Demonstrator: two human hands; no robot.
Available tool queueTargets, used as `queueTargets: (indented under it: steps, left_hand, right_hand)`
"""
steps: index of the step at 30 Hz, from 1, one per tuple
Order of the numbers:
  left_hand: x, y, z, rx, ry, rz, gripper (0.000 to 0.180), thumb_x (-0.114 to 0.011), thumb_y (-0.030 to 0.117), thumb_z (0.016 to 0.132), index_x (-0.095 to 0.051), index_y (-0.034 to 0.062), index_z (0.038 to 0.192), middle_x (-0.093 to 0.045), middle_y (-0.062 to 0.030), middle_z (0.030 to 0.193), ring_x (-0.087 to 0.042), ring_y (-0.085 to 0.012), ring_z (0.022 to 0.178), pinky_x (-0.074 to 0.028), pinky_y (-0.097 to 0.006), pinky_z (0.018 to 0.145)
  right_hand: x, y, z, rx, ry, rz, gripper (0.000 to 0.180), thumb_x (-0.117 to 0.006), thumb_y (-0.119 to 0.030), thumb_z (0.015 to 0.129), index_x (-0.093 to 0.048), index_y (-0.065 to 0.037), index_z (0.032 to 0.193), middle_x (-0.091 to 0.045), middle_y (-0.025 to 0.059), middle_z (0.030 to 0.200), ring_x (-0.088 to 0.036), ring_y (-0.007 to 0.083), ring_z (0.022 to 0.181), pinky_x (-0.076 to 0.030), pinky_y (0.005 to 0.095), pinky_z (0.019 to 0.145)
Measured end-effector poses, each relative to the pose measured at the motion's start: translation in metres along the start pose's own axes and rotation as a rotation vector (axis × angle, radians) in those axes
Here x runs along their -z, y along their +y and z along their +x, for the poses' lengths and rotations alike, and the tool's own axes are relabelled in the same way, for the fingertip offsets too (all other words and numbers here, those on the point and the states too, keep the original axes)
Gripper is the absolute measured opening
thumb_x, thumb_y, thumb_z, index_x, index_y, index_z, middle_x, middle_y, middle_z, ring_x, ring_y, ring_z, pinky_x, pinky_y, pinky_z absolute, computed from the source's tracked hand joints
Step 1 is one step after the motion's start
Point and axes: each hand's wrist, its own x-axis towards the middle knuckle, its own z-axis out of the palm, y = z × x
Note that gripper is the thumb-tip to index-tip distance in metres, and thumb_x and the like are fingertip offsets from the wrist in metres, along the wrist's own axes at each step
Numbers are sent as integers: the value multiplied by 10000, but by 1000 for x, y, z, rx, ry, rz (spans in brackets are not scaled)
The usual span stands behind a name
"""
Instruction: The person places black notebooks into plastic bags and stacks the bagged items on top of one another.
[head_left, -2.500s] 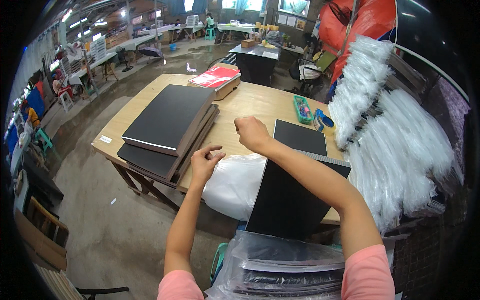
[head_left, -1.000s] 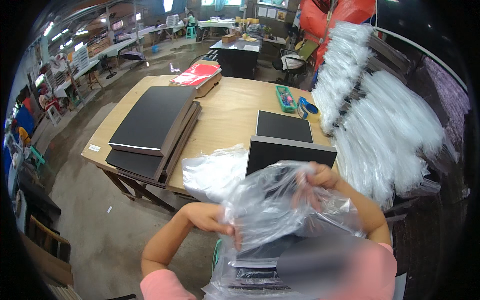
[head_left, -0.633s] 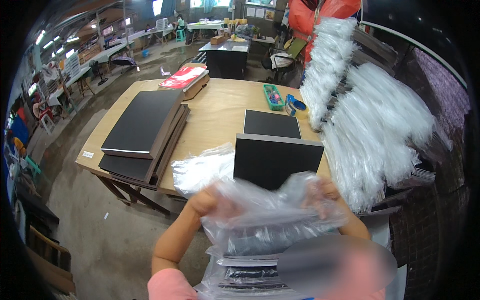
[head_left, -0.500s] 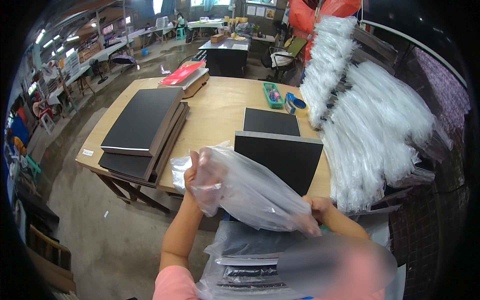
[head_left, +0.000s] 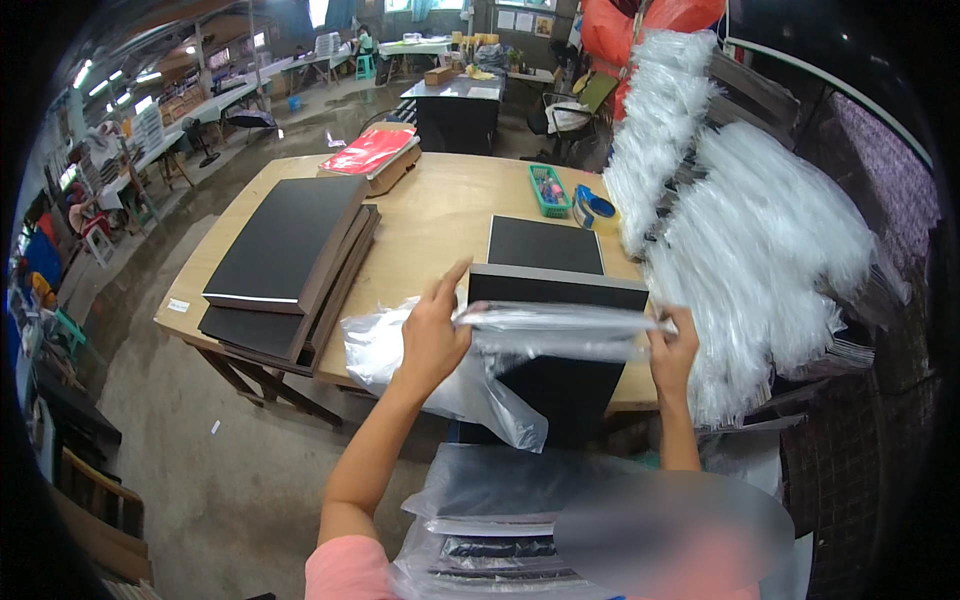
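A clear plastic bag (head_left: 560, 322) is stretched level between my two hands, across the front of an upright black album-like block (head_left: 560, 385) at the table's near edge. My left hand (head_left: 436, 335) pinches the bag's left end, its index finger pointing up. At the other end, my right hand (head_left: 674, 345) is closed on the bag's corner. Loose, crumpled plastic (head_left: 385, 345) hangs below and beside my left hand. Behind the upright block, another black panel (head_left: 545, 245) lies on the table. Closer to me is a stack of plastic-wrapped black pieces (head_left: 500, 490).
A stack of thick black albums (head_left: 285, 240) occupies the table's left side, near a red-covered pile (head_left: 370, 150). A green basket (head_left: 549, 192) and a blue tape dispenser (head_left: 595, 208) sit far right. Heaps of clear plastic bags (head_left: 760, 230) rise beside the table's right edge.
The bag went from bunched and slanting to pulled taut and level before the upright block. My left hand moved right; my right hand rose, and both now hold its edge.
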Motion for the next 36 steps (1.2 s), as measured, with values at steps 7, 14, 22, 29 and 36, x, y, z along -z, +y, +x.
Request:
queueTargets:
  steps: [7,14,22,29,36]
  left_hand:
    - [56,32,-24,-249,-151,59,282,-674,35,674,-728,155,923,-483,-66,893,-521,-187,623,-411,-298,536]
    - [48,-25,-27,985,-954,-1166,203,-615,247,872,-667,57,921,-565,20,878,-437,-54,650,-332,-200,529]
    - [-3,-136,-149,1194,-1070,-1282,162,-607,279,899,-605,123,943,-513,70,736,-395,-38,553,-358,-195,497]
    - [-71,-223,-245,1074,-789,-840,179,-615,232,892,-668,98,997,-604,24,750,-534,-70,651,-432,-235,561]
    - [14,-153,-168,583,349,-62,304,-599,281,876,-566,31,1047,-554,-112,991,-558,-232,873,-444,-329,780]
  right_hand:
    - [31,-21,-7,256,-47,-180,177,-561,28,760,-672,14,897,-560,97,823,-557,149,716,-423,240,571]
    - [77,-12,-25,-865,-570,980,68,-631,-28,773,-640,10,829,-644,82,742,-598,158,642,-472,257,599]
    - [71,70,-144,-1077,-504,1092,376,-580,-267,891,-548,-16,1169,-604,130,1157,-564,239,1076,-415,379,968]
    - [42,124,-202,-990,-766,671,324,-568,-241,900,-551,-15,1131,-609,124,1124,-578,220,1034,-437,360,925]
    - [60,130,-215,-384,-1083,196,274,-555,-216,909,-554,-15,1094,-615,118,1092,-592,202,991,-459,340,882]
